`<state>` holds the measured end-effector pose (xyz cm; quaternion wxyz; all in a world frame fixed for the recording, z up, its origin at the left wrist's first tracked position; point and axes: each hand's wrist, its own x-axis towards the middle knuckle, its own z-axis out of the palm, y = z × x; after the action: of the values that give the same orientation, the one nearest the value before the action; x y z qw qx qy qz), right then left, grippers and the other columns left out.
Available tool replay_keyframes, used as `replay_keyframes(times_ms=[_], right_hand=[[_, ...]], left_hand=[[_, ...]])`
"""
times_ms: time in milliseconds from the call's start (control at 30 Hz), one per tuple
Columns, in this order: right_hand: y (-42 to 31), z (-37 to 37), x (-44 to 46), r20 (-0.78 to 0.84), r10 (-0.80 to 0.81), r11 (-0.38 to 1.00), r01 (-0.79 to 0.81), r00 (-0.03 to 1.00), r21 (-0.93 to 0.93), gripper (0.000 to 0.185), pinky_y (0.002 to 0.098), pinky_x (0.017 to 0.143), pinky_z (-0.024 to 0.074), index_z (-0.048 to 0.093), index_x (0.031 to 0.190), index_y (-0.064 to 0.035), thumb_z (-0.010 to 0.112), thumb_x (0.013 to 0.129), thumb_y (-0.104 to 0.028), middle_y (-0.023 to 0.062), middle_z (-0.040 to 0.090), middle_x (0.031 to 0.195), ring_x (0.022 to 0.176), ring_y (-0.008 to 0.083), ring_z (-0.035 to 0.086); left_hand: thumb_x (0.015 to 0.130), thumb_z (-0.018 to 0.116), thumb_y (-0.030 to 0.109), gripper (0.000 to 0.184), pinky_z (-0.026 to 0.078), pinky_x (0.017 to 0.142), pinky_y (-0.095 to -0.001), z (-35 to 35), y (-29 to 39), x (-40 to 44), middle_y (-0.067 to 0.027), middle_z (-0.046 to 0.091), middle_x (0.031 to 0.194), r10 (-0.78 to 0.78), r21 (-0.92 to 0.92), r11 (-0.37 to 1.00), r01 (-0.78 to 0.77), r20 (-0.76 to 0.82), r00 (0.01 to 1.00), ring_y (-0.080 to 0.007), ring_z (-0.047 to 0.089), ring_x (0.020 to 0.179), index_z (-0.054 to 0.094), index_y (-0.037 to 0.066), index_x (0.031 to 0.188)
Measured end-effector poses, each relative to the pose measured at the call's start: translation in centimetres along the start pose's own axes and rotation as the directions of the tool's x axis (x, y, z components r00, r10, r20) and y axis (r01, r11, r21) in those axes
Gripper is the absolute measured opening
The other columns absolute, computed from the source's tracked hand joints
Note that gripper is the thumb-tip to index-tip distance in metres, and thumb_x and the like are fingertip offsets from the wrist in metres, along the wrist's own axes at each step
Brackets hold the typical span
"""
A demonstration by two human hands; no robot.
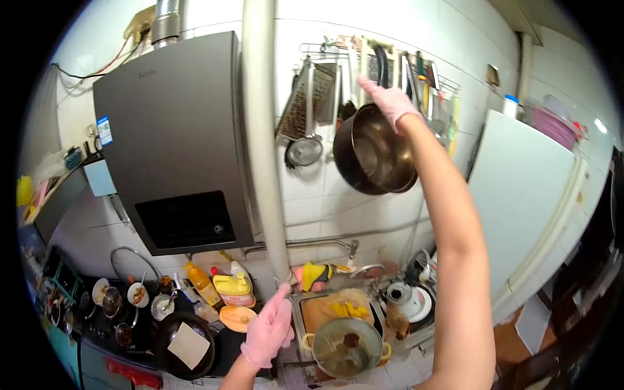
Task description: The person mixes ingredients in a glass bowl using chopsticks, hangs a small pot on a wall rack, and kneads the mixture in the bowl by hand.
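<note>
My right hand [393, 105], in a pink glove, is raised to the wall rack and closed at the top of a dark metal pan [375, 151]. The pan hangs upright against the tiles with its inside facing me; its black handle [381, 65] rises behind my fingers, so the exact grip is partly hidden. Low down, my left hand [270, 328], gloved in pink too, is held in the air with fingers stretched and nothing in it. Close to it are a pot with a glass lid [346, 348] and an orange oval dish [238, 318].
A grater [311, 97] and a small strainer [304, 152] hang beside the pan. A grey water heater [175, 143] and white pipe [263, 130] stand left, a fridge [520, 195] right. Below are yellow pieces on a cutting board [318, 311], bottles [205, 285] and a wok [207, 361].
</note>
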<state>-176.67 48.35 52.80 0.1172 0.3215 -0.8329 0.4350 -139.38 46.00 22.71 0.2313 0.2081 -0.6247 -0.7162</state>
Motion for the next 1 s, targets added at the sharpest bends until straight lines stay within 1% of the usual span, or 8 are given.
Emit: replay_keyframes(times_ms=[333,433,533,733,833,900,933,1000], right_hand=[[-4.7,2.6,12.4,-0.079,-0.044,0.991,0.033,0.996,-0.131,0.09,0.0387,0.107,0.0326,0.055,0.128,-0.0035,0.051,0.074,-0.076,0.0205,0.048,0.137,0.13,0.032,0.043],[-4.0,3.9,17.0,-0.052,-0.057,0.994,0.052,0.997,-0.1,0.09,0.0389,0.109,0.0301,0.051,0.132,-0.0045,0.05,0.074,-0.075,0.0187,0.046,0.14,0.132,0.0299,0.042],[-4.2,4.1,17.4,-0.029,-0.016,0.987,0.011,0.999,-0.158,0.091,0.0376,0.108,0.0308,0.05,0.133,-0.0047,0.052,0.074,-0.074,0.0174,0.047,0.139,0.131,0.0292,0.042],[-1.6,6.0,17.8,0.009,-0.036,0.992,0.036,0.999,-0.122,0.095,0.0393,0.109,0.0293,0.05,0.132,-0.0006,0.057,0.071,-0.074,0.0214,0.045,0.14,0.131,0.0308,0.041],[-0.5,6.2,17.1,0.048,-0.049,0.999,0.049,0.998,0.0,0.099,0.0388,0.106,0.0312,0.052,0.131,0.0011,0.059,0.069,-0.076,0.0216,0.046,0.139,0.13,0.0308,0.042],[0.9,6.3,18.5,0.003,-0.08,0.997,0.08,0.997,-0.019,0.089,0.0363,0.104,0.0328,0.054,0.128,0.0031,0.061,0.074,-0.067,0.0184,0.049,0.136,0.125,0.026,0.046],[1.8,6.0,18.6,0.073,-0.235,0.967,0.225,0.969,0.122,0.082,0.0352,0.104,0.0332,0.054,0.127,0.0035,0.062,0.078,-0.062,0.0175,0.051,0.135,0.123,0.024,0.048],[3.2,7.1,21.8,-0.06,-0.202,0.944,0.21,0.978,0.254,0.073,0.0348,0.102,0.0344,0.058,0.124,0.0003,0.062,0.081,-0.058,0.0158,0.055,0.13,0.12,0.0248,0.05]], left_hand=[[0.096,0.052,0.02,0.037,0.036,0.043,-0.0208,-0.3,-3.0,-1.8,0.005,0.052,0.064,-0.181,0.011,0.978,0.209,-0.464,0.867,-0.0048,0.047,0.046,0.054,0.003,0.129],[0.097,0.048,0.033,0.038,0.043,0.046,-0.0283,-1.3,-3.1,-3.3,-0.0033,0.054,0.054,-0.039,0.411,0.867,0.282,-0.508,0.86,-0.0115,0.052,0.045,0.052,0.024,0.134],[0.097,0.05,0.029,0.036,0.039,0.041,-0.0266,-0.9,-1.6,-3.9,-0.0017,0.05,0.052,-0.188,0.253,0.889,0.383,-0.561,0.806,-0.0099,0.049,0.042,0.055,0.018,0.131],[0.095,0.053,0.026,0.037,0.045,0.052,-0.0244,-3.2,-5.4,-3.6,-0.0009,0.058,0.056,-0.19,0.164,0.938,0.304,-0.491,0.85,-0.0069,0.053,0.048,0.057,0.011,0.128],[0.095,0.05,0.03,0.034,0.049,0.056,-0.0315,-3.5,-4.1,-3.9,-0.0067,0.06,0.06,-0.108,0.343,0.897,0.279,-0.441,0.891,-0.016,0.061,0.054,0.059,0.015,0.124],[0.092,0.052,0.023,0.031,0.051,0.056,-0.0385,-4.1,-4.4,-3.9,-0.0139,0.062,0.066,0.026,0.486,0.851,0.202,-0.423,0.906,-0.0281,0.064,0.059,0.059,0.014,0.121],[0.09,0.055,0.02,0.029,0.05,0.056,-0.0416,-4.7,-5.7,-3.9,-0.0162,0.062,0.069,0.215,0.617,0.782,0.085,-0.395,0.893,-0.033,0.063,0.062,0.06,0.014,0.118],[0.089,0.056,0.018,0.03,0.05,0.056,-0.0416,-5.5,-5.8,-4.4,-0.0164,0.062,0.069,0.323,0.659,0.752,0.012,-0.384,0.865,-0.0339,0.063,0.064,0.06,0.014,0.118]])
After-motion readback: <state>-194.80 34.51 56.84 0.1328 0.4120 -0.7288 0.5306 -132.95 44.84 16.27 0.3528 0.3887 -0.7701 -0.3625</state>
